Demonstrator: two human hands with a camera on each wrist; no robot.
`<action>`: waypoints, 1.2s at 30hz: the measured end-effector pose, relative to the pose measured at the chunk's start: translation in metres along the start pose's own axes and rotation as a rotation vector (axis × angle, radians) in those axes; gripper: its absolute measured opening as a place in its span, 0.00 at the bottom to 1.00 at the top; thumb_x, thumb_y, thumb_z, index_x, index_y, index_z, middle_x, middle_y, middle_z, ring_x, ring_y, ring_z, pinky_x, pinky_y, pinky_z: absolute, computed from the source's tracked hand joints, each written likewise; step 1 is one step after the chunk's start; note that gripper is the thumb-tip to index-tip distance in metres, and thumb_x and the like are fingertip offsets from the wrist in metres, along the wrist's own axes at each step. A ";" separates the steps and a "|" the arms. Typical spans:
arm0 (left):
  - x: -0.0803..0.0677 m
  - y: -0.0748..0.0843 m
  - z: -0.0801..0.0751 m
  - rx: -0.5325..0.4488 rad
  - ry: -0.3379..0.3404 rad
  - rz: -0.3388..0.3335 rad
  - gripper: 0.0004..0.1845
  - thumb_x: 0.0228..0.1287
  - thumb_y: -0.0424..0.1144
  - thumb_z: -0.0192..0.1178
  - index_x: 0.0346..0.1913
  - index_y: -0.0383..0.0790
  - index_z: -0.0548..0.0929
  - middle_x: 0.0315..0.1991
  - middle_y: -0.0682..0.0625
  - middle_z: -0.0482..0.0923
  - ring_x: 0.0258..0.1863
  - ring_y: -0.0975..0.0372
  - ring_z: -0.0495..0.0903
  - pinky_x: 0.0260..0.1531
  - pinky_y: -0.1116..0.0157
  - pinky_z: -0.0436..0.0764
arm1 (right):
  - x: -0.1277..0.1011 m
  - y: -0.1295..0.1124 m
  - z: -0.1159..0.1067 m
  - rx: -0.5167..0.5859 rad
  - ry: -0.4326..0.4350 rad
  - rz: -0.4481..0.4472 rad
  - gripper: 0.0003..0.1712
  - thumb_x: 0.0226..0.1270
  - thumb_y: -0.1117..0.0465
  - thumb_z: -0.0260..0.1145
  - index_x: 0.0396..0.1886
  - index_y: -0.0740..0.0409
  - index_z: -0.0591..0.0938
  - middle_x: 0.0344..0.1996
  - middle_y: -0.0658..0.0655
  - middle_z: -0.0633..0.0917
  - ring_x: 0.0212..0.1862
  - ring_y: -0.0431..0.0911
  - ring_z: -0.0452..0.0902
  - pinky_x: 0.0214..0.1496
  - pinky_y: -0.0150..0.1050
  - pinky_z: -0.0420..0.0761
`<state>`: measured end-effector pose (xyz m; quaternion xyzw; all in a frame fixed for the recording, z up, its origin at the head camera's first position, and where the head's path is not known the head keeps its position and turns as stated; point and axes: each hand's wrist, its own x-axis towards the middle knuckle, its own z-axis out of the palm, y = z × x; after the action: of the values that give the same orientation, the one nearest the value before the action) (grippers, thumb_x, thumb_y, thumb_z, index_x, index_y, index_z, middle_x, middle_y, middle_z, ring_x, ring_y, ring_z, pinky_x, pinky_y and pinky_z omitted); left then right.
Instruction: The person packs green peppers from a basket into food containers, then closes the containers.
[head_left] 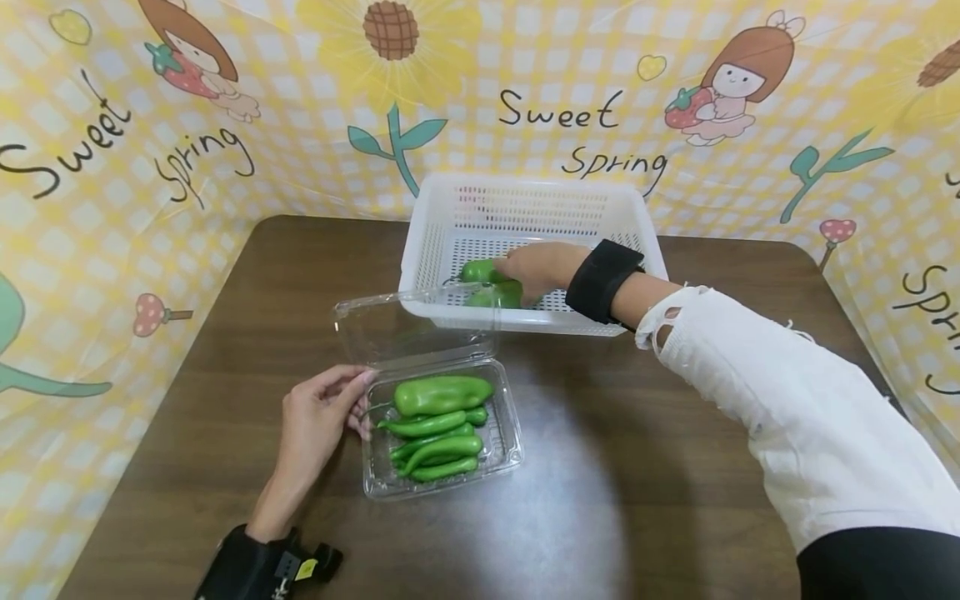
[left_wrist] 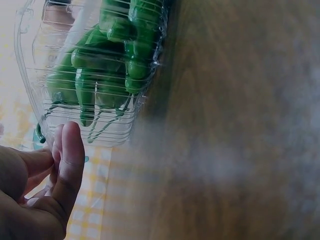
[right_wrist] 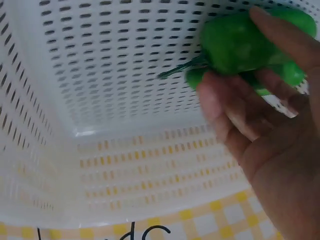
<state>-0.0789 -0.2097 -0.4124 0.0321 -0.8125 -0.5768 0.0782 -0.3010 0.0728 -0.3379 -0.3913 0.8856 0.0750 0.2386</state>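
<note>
My left hand [head_left: 318,421] pinches the left rim of a clear plastic clamshell box [head_left: 442,492], whose hinged lid stands raised at the back. Inside lie a large green pepper [head_left: 442,395] and several slim green chili peppers [head_left: 446,450]. In the left wrist view the peppers [left_wrist: 102,60] show through the ribbed box wall. My right hand [head_left: 543,268] reaches into a white perforated basket [head_left: 525,323]. The right wrist view has its thumb and fingers curled round a large green pepper [right_wrist: 240,42] with a stem; another green pepper [right_wrist: 292,74] is partly hidden behind it.
The basket stands at the back of the brown wooden table [head_left: 570,467], against a yellow checked cloth [head_left: 480,75]. The box's raised lid [head_left: 420,329] overlaps the basket's front left corner in the head view.
</note>
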 end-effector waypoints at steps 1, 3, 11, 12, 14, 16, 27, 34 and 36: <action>0.000 0.000 0.000 0.000 0.001 0.002 0.10 0.68 0.39 0.63 0.43 0.35 0.87 0.23 0.37 0.82 0.12 0.58 0.81 0.14 0.60 0.84 | 0.001 0.000 0.001 -0.005 -0.004 0.001 0.27 0.60 0.61 0.71 0.57 0.57 0.72 0.45 0.56 0.80 0.43 0.49 0.73 0.50 0.42 0.78; 0.000 -0.001 0.000 -0.001 0.003 0.007 0.10 0.68 0.39 0.63 0.43 0.35 0.87 0.23 0.38 0.82 0.12 0.58 0.81 0.14 0.60 0.84 | 0.002 0.001 0.003 -0.011 -0.013 0.005 0.26 0.61 0.61 0.71 0.56 0.57 0.72 0.43 0.55 0.80 0.42 0.49 0.74 0.48 0.42 0.79; 0.000 -0.002 0.002 -0.001 0.003 0.005 0.10 0.68 0.39 0.64 0.43 0.35 0.87 0.23 0.39 0.82 0.12 0.58 0.81 0.14 0.60 0.84 | 0.002 0.001 0.006 0.001 -0.036 0.012 0.21 0.60 0.62 0.71 0.51 0.59 0.75 0.38 0.54 0.79 0.39 0.47 0.73 0.46 0.42 0.80; 0.000 -0.002 0.002 0.000 0.003 0.006 0.10 0.68 0.39 0.64 0.43 0.35 0.87 0.22 0.39 0.82 0.12 0.58 0.81 0.14 0.60 0.84 | 0.001 0.001 0.006 0.004 -0.040 0.016 0.21 0.60 0.62 0.71 0.51 0.59 0.75 0.38 0.55 0.79 0.39 0.47 0.73 0.46 0.42 0.80; 0.000 -0.002 0.002 0.001 0.005 0.007 0.10 0.68 0.40 0.64 0.42 0.36 0.87 0.22 0.40 0.82 0.12 0.58 0.81 0.14 0.60 0.84 | 0.000 0.002 0.005 0.011 -0.040 0.026 0.22 0.59 0.61 0.71 0.52 0.59 0.75 0.39 0.55 0.79 0.39 0.47 0.73 0.46 0.42 0.80; 0.000 -0.002 0.002 0.005 0.006 0.010 0.10 0.68 0.41 0.64 0.42 0.36 0.87 0.22 0.40 0.82 0.12 0.58 0.81 0.14 0.60 0.84 | -0.001 0.003 0.004 0.024 -0.037 0.042 0.24 0.58 0.60 0.72 0.53 0.58 0.75 0.40 0.55 0.80 0.40 0.48 0.74 0.47 0.42 0.80; 0.000 -0.002 0.000 0.004 0.009 0.007 0.10 0.68 0.40 0.63 0.42 0.36 0.87 0.22 0.40 0.82 0.12 0.58 0.81 0.14 0.60 0.84 | -0.019 0.011 -0.004 0.048 0.022 0.040 0.24 0.59 0.56 0.72 0.52 0.61 0.76 0.42 0.58 0.83 0.41 0.49 0.77 0.50 0.43 0.82; -0.001 0.000 0.000 -0.009 0.008 0.002 0.10 0.68 0.40 0.63 0.42 0.35 0.87 0.22 0.39 0.82 0.12 0.57 0.81 0.14 0.60 0.84 | -0.039 0.020 -0.007 0.048 0.049 0.078 0.25 0.60 0.55 0.71 0.54 0.60 0.77 0.41 0.56 0.83 0.39 0.48 0.75 0.47 0.41 0.79; -0.002 0.000 0.001 -0.007 0.009 0.002 0.10 0.68 0.40 0.63 0.42 0.36 0.87 0.23 0.38 0.82 0.12 0.57 0.81 0.14 0.60 0.84 | -0.045 0.022 -0.006 0.052 0.057 0.085 0.24 0.60 0.55 0.71 0.53 0.59 0.78 0.40 0.56 0.83 0.39 0.48 0.75 0.46 0.41 0.78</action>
<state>-0.0775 -0.2090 -0.4131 0.0338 -0.8100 -0.5796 0.0827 -0.2932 0.1157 -0.3121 -0.3492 0.9095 0.0508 0.2199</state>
